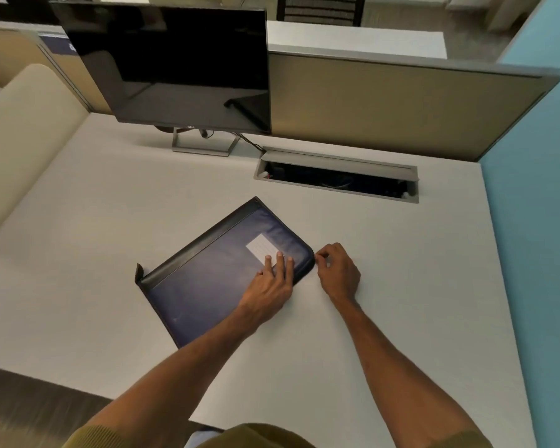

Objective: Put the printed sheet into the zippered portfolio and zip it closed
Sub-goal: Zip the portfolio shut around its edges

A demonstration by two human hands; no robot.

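The left hand [274, 279] is lying open, pinning the flat navy zippered portfolio [214, 273] steady while the right hand [335, 270] is pinching at its corner, seemingly the zip pull.

We see the scene through a single wide-angle camera worn on the person's head, looking forward and steeply down over both forearms onto the tabletop [385, 270]. It sits close enough that the arms fill the lower frame, while the monitor [175, 66] and partition [385, 101] bend at the far edge.
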